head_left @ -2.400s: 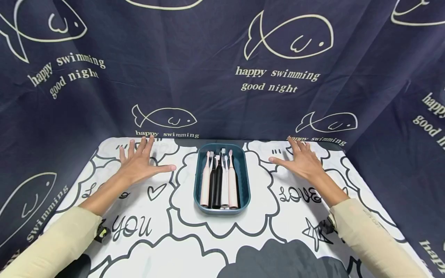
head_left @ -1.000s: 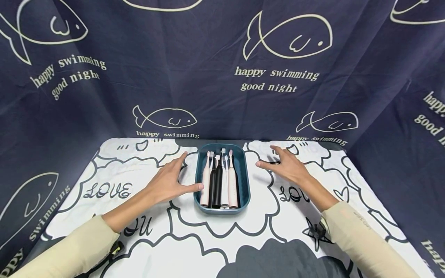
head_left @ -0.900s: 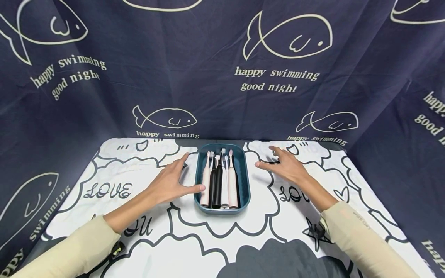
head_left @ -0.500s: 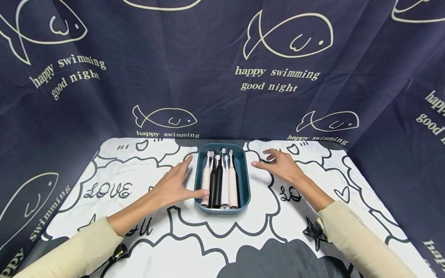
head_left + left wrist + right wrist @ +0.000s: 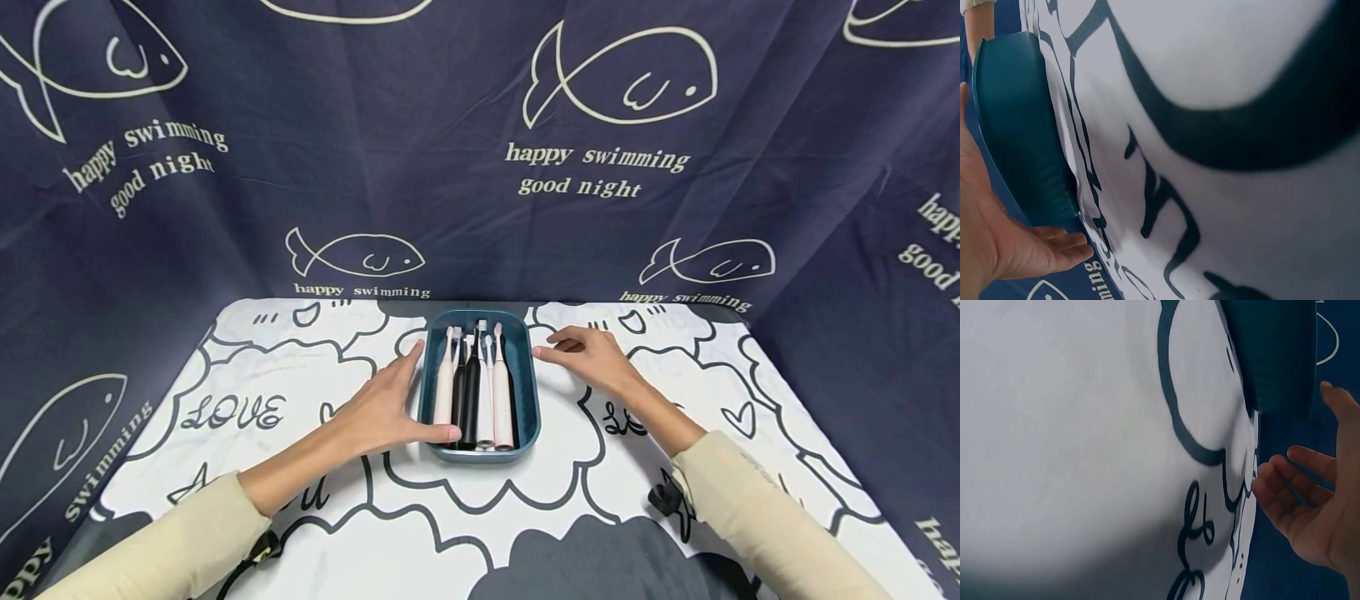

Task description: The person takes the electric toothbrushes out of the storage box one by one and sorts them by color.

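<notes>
The dark teal oblong plastic tray [image 5: 528, 392] of electric toothbrushes [image 5: 472, 392] sits at the middle of the table's back edge. The left hand [image 5: 378, 404] lies open-fingered against its left wall, thumb at the near corner; the right hand [image 5: 588, 354], fingers loosely bent and empty, is just beside the right wall. A sound lift, I judge, needs both hands closing evenly on opposite walls, keeping the tray level.

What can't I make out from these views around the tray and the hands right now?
- Toothbrushes: exact count unclear in the head view; they overlap and are small. Neither wrist view shows inside the teal tray.
- Left hand: contact with the tray wall uncertain; the left wrist view is cut off by its edge.
- Right hand: a gap to the tray shows in the right wrist view, where its fingertips are blurred.
</notes>
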Demonstrator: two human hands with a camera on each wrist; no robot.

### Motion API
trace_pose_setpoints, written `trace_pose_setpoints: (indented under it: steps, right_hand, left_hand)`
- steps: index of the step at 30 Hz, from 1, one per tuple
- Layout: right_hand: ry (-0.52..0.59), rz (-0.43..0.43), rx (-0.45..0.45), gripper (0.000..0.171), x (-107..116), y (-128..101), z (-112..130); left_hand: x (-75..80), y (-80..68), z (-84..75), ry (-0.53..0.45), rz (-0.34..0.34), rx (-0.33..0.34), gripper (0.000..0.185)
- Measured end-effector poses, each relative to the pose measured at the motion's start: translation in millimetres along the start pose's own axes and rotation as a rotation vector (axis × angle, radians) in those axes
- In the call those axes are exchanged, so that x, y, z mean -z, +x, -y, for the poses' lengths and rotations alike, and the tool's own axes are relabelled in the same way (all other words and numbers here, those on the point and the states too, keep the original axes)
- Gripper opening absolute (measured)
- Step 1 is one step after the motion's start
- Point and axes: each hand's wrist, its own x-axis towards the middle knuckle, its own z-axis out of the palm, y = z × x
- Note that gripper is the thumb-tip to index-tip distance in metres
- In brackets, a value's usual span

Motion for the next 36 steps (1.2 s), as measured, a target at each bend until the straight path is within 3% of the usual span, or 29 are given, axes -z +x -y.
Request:
trace_pose_setpoints:
  steps: [15,21,28,36]
  right_hand:
    - [0.265,-0.015,0.018,0.033,-15.0,1.3,14.2]
    - [0.350,0.009,0.005,0.035,-19.5,2.3,19.8]
    - [0.295,0.015,0.027,0.040,-27.5,3.6,24.5]
    - [0.168,-0.012,0.026,0.032,-36.7,3.2,32.5]
  left_hand:
    - [-7.4,-3.6,-8.8,0.026,0.031,-0.008,0.156]
    - [-9.1,-3.2,-10.7,0.014,0.042,-0.008,0.160]
    - [-12.7,-0.8,-14.9,-0.016,0.052,-0.013,0.165]
    - [-16.1,1.0,-17.7,-0.013,0.046,0.000,0.170]
